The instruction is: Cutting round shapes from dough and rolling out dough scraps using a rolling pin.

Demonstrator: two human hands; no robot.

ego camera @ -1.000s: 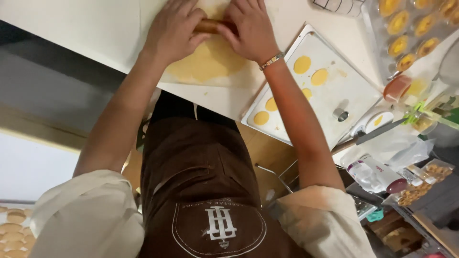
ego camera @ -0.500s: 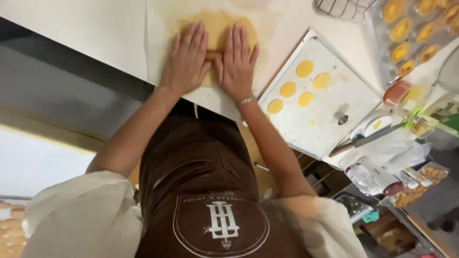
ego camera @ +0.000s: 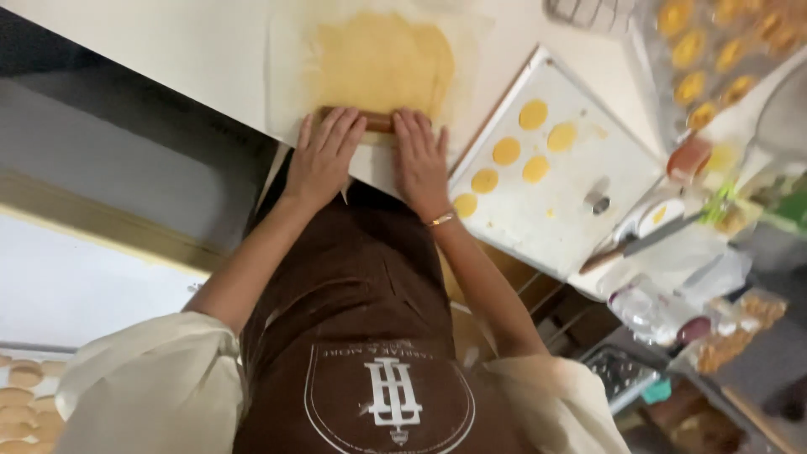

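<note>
A brown wooden rolling pin [ego camera: 376, 120] lies crosswise, its long axis running from nine to three o'clock, at the near edge of a flat sheet of yellow dough [ego camera: 382, 60] on the pale surface [ego camera: 168, 50]. The dough stretches toward twelve o'clock from both hands. The left hand [ego camera: 325, 154] and right hand [ego camera: 419, 160] lie flat, fingers extended, palms pressing the pin equally. A white tray [ego camera: 580, 219] of yellow dough rounds [ego camera: 506, 150] sits at three o'clock.

Both hands [ego camera: 370, 160] flat, side by side
</note>
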